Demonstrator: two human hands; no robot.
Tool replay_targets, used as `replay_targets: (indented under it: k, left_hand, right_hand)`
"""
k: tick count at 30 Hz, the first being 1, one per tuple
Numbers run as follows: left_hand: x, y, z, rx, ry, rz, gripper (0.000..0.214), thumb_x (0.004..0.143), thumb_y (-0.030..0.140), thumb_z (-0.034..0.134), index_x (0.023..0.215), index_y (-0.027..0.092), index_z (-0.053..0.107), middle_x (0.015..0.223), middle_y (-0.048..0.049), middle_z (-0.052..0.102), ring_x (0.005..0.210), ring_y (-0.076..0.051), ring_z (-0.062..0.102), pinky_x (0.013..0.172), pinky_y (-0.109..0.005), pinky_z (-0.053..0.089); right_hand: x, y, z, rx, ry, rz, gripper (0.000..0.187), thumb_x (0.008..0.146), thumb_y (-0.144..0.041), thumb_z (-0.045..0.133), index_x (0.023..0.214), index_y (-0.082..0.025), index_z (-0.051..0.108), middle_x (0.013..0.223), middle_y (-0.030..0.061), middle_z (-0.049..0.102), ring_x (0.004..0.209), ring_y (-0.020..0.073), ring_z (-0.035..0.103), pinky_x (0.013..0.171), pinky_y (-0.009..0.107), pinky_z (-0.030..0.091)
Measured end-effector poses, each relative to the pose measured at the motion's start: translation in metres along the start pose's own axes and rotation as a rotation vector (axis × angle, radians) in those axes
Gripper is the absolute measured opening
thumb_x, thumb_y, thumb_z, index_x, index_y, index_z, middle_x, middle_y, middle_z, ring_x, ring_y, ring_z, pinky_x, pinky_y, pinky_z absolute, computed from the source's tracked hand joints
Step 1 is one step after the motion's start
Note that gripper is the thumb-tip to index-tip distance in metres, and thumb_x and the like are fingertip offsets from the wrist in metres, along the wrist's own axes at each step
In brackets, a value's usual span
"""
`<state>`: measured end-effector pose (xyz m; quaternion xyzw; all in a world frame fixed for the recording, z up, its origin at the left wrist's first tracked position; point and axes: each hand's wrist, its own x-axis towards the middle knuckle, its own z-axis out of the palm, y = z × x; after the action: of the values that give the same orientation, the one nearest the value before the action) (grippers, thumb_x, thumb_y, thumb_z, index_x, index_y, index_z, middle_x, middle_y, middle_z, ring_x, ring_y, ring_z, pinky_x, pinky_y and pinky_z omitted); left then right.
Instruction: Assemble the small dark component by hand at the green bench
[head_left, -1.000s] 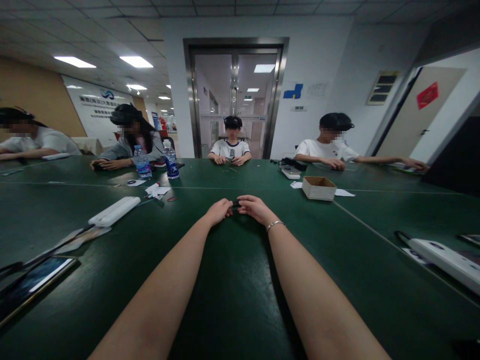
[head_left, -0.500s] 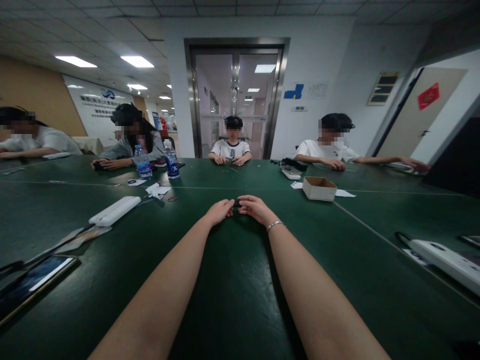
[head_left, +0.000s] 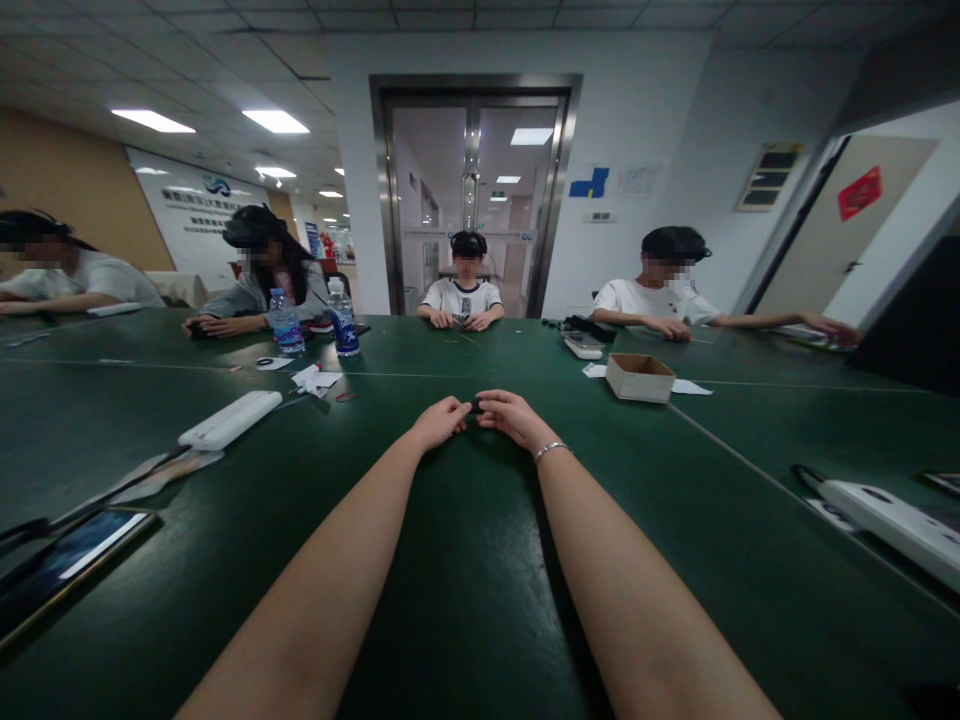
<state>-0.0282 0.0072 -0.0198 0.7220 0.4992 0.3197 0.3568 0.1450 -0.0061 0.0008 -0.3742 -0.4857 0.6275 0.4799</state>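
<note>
Both my arms stretch forward over the dark green table (head_left: 480,600). My left hand (head_left: 437,419) and my right hand (head_left: 508,411) meet at the middle of the table, fingers curled and pinched together. Between the fingertips sits a small black object (head_left: 473,406), too small to name, held by both hands. A thin bracelet (head_left: 550,449) circles my right wrist. The hands rest on or just above the tabletop.
A small cardboard box (head_left: 637,376) stands to the right, a white power strip (head_left: 229,419) to the left, another (head_left: 892,520) at the right edge. A phone (head_left: 64,565) lies near left. Two water bottles (head_left: 343,319) and several seated people line the far side.
</note>
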Motion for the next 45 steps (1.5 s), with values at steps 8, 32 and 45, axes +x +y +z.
replay_targets:
  k: [8, 32, 45]
  left_hand:
    - [0.0021, -0.0044, 0.0011, -0.031, 0.007, -0.011, 0.048, 0.077, 0.062, 0.042, 0.090, 0.017, 0.052, 0.073, -0.0027, 0.062, 0.064, -0.014, 0.056, 0.054, -0.024, 0.040]
    - [-0.0014, 0.0011, 0.0006, -0.038, -0.012, 0.007, 0.046, 0.082, 0.058, 0.031, 0.079, 0.017, 0.053, 0.072, -0.0031, 0.060, 0.062, -0.013, 0.054, 0.055, -0.024, 0.040]
    - [-0.0015, 0.0004, 0.0001, -0.044, -0.001, -0.010, 0.045, 0.079, 0.060, 0.040, 0.090, 0.018, 0.051, 0.074, -0.0026, 0.061, 0.065, -0.014, 0.055, 0.055, -0.024, 0.040]
  right_hand:
    - [-0.0002, -0.0002, 0.0002, -0.006, 0.000, -0.005, 0.016, 0.081, 0.000, 0.054, 0.092, -0.010, 0.059, 0.061, 0.0037, 0.063, 0.054, 0.0112, 0.064, 0.054, 0.019, 0.054]
    - [-0.0007, 0.0001, -0.0003, 0.010, -0.012, -0.015, 0.016, 0.081, 0.000, 0.053, 0.091, -0.010, 0.059, 0.066, 0.0037, 0.064, 0.054, 0.0107, 0.064, 0.054, 0.019, 0.055]
    - [0.0012, 0.0009, -0.0012, 0.004, 0.000, -0.005, 0.016, 0.079, 0.000, 0.056, 0.090, -0.011, 0.060, 0.063, 0.0035, 0.064, 0.054, 0.0112, 0.064, 0.053, 0.019, 0.055]
